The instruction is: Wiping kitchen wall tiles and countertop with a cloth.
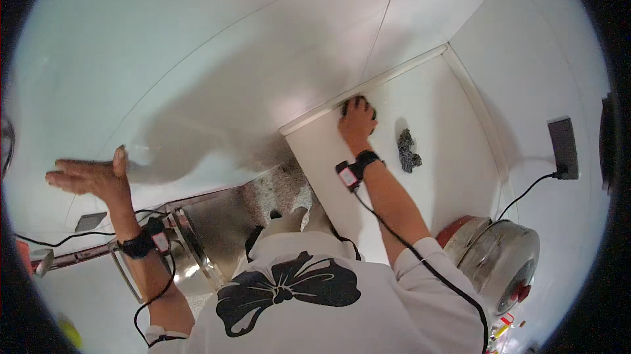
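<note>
My right hand (357, 120) presses down on a dark object (373, 113), mostly covered by my fingers. It lies at the back edge of a white countertop (325, 167), close to the wall upstand. What the dark object is, I cannot tell. To the right of this hand, a grey-black crumpled clump (408, 152), like a metal scourer, lies on the same surface. My left hand (96, 179) is raised in front of the pale wall with nothing in it. Its fingers point left and its thumb stands apart. Each wrist wears a black strap with a cabled device.
A lidded metal pot (510, 250) stands at the counter's right end. Above it, a dark wall socket (564, 149) has a black cable plugged in. A metal appliance (197, 250) is at lower left, with speckled floor (281, 189) beside it. White upstands (365, 90) border the counter.
</note>
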A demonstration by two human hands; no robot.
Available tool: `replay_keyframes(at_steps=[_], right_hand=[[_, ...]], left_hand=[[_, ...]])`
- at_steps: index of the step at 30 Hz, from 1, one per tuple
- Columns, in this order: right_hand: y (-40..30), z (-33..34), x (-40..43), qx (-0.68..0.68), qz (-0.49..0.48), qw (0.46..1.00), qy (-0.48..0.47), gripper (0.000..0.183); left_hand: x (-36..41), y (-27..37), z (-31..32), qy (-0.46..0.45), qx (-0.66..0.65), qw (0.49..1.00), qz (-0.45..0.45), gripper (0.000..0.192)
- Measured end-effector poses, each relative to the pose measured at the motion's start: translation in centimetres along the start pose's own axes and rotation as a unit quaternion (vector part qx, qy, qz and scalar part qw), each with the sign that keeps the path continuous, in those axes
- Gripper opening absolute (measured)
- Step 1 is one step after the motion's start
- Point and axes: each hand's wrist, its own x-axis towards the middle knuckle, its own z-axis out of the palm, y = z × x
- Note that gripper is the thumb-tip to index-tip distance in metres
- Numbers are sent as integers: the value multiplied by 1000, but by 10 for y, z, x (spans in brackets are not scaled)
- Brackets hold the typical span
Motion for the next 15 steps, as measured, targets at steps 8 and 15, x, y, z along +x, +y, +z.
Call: replay_keyframes(at_steps=[8,15], right_hand=[[-98,-7,-92,37,-77,993,-76,50],[-110,-4,-127,216,-261,920,-195,36]], left_hand=[[-1,7,2,-36,-40,996,-67,110],[0,9,2,-35,-79,993,-81,107]])
